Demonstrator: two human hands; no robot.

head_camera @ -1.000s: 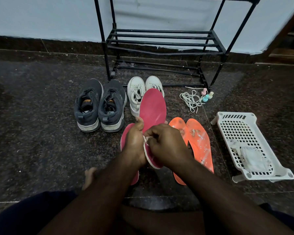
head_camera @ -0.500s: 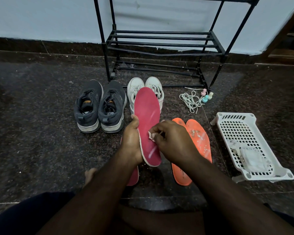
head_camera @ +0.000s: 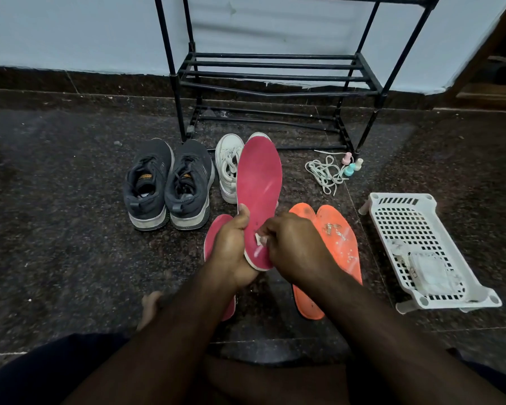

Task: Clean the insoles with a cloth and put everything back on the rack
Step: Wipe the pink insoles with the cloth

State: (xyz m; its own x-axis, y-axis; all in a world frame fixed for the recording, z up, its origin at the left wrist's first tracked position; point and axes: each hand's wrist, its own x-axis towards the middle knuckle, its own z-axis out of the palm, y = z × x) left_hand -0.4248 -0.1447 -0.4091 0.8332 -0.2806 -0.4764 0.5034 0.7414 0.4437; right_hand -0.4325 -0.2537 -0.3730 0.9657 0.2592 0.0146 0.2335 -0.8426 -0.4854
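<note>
My left hand [head_camera: 231, 244] grips the heel end of a pink insole [head_camera: 259, 182], held upright above the floor. My right hand [head_camera: 295, 247] pinches a small white cloth [head_camera: 258, 238] against the insole's lower face. A second pink insole [head_camera: 216, 244] lies on the floor under my left hand, mostly hidden. Two orange insoles [head_camera: 338, 238] lie side by side to the right, speckled with dirt. The black metal rack [head_camera: 275, 74] stands against the wall, its shelves bare.
Grey sneakers [head_camera: 167, 185] and white sneakers [head_camera: 230, 165] sit on the dark stone floor in front of the rack. White laces [head_camera: 323, 172] and small pastel bottles [head_camera: 351, 165] lie near the rack's right leg. A white plastic basket [head_camera: 421, 217] holding white packets sits at right.
The held insole has tilted from leaning right to nearly upright. My right hand with the cloth has shifted along the insole's lower part.
</note>
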